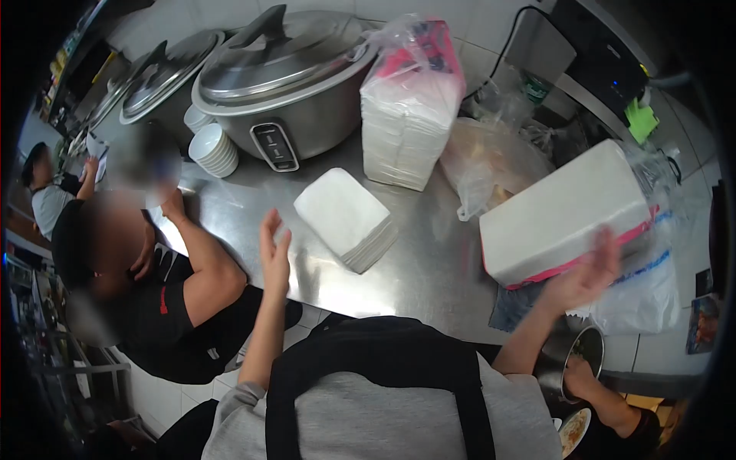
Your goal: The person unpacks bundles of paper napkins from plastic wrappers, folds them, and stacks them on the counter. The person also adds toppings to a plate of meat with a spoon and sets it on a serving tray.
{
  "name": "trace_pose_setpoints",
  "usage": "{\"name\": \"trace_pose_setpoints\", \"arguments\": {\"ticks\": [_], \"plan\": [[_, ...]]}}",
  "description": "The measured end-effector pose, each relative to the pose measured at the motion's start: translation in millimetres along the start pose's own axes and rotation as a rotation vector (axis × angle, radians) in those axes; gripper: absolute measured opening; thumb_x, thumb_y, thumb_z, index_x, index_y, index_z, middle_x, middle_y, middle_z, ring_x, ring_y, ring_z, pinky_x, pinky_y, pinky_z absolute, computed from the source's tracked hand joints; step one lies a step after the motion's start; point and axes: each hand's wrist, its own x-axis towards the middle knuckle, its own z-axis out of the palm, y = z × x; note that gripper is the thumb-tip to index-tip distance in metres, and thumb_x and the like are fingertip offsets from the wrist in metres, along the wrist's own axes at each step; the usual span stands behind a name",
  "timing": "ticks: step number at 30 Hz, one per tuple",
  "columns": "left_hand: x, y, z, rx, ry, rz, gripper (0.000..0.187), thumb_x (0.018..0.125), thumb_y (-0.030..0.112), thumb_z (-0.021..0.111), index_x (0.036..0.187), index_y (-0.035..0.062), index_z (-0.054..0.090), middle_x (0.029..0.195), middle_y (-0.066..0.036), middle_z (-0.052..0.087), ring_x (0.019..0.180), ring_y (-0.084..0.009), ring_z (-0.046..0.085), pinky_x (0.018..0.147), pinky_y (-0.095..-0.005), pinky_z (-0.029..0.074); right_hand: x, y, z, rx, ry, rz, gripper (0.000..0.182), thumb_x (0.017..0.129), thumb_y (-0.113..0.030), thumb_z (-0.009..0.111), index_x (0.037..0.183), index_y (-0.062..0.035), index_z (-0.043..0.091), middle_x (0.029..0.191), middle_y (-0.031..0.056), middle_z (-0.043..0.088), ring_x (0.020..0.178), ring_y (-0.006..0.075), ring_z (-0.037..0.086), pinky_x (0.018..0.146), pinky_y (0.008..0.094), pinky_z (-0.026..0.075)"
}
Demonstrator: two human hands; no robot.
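Note:
My left hand (277, 257) is raised over the front of the steel counter (452, 261), fingers stretched and nothing in them. Just right of it lies a stack of white paper napkins (343, 211), squared up and flat on the counter. My right hand (589, 277), a little blurred, overlaps the front edge of a large block of white napkins (563, 207) with a pink wrapper along its lower side. The fingers of that hand are loosely spread with nothing held in them. A tall, plastic-wrapped pack of napkins (406, 123) stands behind the small stack.
A big rice cooker (307, 115) and stacked white bowls (212, 149) stand at the back left. Clear plastic bags (491, 157) lie behind the block. A co-worker (184, 299) sits at left; another person's hand (583, 379) reaches into a metal pot (552, 364) at lower right.

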Motion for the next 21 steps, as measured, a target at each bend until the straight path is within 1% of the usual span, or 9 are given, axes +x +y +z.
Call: {"name": "trace_pose_setpoints", "arguments": {"ticks": [2, 4, 5, 10, 17, 18, 19, 20, 21], "plan": [[-29.0, -16.1, 8.1, -0.235, 0.031, -0.440, 0.058, 0.088, 0.027, 0.047, 0.137, 0.0091, 0.023, 0.142, -0.012, 0.023, 0.125, -0.0223, 0.031, 0.098, -0.0385, 0.030, -52.1, 8.3, 33.0, 0.108, -0.534, 0.379, 0.032, 0.085, -0.012, 0.051, 0.115, 0.0014, 0.049, 0.114, 0.0140, 0.054, 0.108, 0.0239, 0.050, 0.093, 0.0350, 0.036], [-46.4, -36.7, 16.2, -0.429, -0.081, -0.550, 0.075, 0.086, 0.041, 0.049, 0.141, 0.0120, 0.008, 0.145, -0.015, 0.013, 0.133, -0.0272, 0.017, 0.104, -0.0442, 0.021, -104.4, 24.5, 78.5, 0.245, -0.999, 0.577, 0.036, 0.085, -0.018, 0.055, 0.117, -0.0042, 0.050, 0.116, 0.0095, 0.054, 0.109, 0.0200, 0.049, 0.093, 0.0317, 0.036], [-49.0, -38.1, 24.2, -0.472, -0.108, -0.554, 0.076, 0.087, 0.043, 0.047, 0.141, 0.0127, 0.004, 0.146, -0.016, 0.009, 0.135, -0.0288, 0.010, 0.106, -0.0454, 0.015, -140.3, 39.3, 98.9, 0.307, -1.017, 0.715, 0.036, 0.086, -0.019, 0.055, 0.118, -0.0034, 0.050, 0.116, 0.0107, 0.054, 0.111, 0.0197, 0.049, 0.093, 0.0316, 0.036], [-26.1, -37.0, 51.1, -0.465, -0.131, -0.382, 0.076, 0.086, 0.029, 0.050, 0.141, 0.0082, 0.002, 0.145, -0.018, 0.010, 0.134, -0.0284, 0.013, 0.106, -0.0400, 0.016, -221.2, 51.6, 152.0, 0.371, -1.103, 1.097, 0.040, 0.087, -0.022, 0.055, 0.119, -0.0009, 0.045, 0.116, 0.0137, 0.053, 0.107, 0.0222, 0.051, 0.091, 0.0323, 0.038], [-10.4, -39.7, 28.9, -0.164, -0.137, -0.336, 0.073, 0.082, 0.017, 0.053, 0.140, 0.0025, 0.012, 0.145, -0.020, 0.014, 0.133, -0.0289, 0.017, 0.106, -0.0350, 0.018, -203.6, 4.4, 115.9, 0.356, -1.209, 1.056, 0.048, 0.083, -0.017, 0.058, 0.121, 0.0027, 0.038, 0.119, 0.0179, 0.049, 0.108, 0.0267, 0.049, 0.094, 0.0353, 0.036], [-5.8, -35.7, 24.3, -0.156, -0.137, -0.340, 0.073, 0.082, 0.017, 0.053, 0.140, 0.0025, 0.012, 0.145, -0.020, 0.014, 0.133, -0.0289, 0.017, 0.106, -0.0350, 0.018, -194.3, 8.6, 115.4, 0.253, -1.095, 0.722, 0.045, 0.082, -0.015, 0.057, 0.121, 0.0011, 0.041, 0.120, 0.0169, 0.048, 0.111, 0.0262, 0.047, 0.095, 0.0350, 0.035], [0.5, -14.9, 18.1, 0.117, -0.084, -0.031, 0.069, 0.082, 0.017, 0.052, 0.139, 0.0018, 0.016, 0.144, -0.021, 0.016, 0.133, -0.0301, 0.018, 0.106, -0.0362, 0.017, -186.1, 8.4, 115.7, 0.147, -0.964, 0.404, 0.043, 0.081, -0.013, 0.056, 0.120, -0.0005, 0.043, 0.121, 0.0160, 0.047, 0.114, 0.0257, 0.044, 0.096, 0.0348, 0.033], [5.7, 4.4, 11.9, 0.388, -0.037, 0.276, 0.065, 0.083, 0.017, 0.051, 0.138, 0.0011, 0.020, 0.143, -0.023, 0.018, 0.133, -0.0313, 0.018, 0.107, -0.0375, 0.017, -168.4, -0.8, 122.1, 0.162, -0.978, 0.312, 0.044, 0.080, -0.010, 0.055, 0.120, 0.0002, 0.043, 0.123, 0.0174, 0.046, 0.117, 0.0289, 0.042, 0.098, 0.0361, 0.032], [12.7, 22.3, 10.8, 0.401, -0.050, 0.257, 0.065, 0.083, 0.017, 0.051, 0.138, 0.0011, 0.020, 0.143, -0.023, 0.018, 0.133, -0.0313, 0.018, 0.107, -0.0375, 0.017, -153.4, -8.2, 131.4, 0.176, -0.995, 0.224, 0.044, 0.078, -0.007, 0.053, 0.120, 0.0009, 0.043, 0.125, 0.0189, 0.044, 0.119, 0.0320, 0.041, 0.100, 0.0374, 0.031]]}}
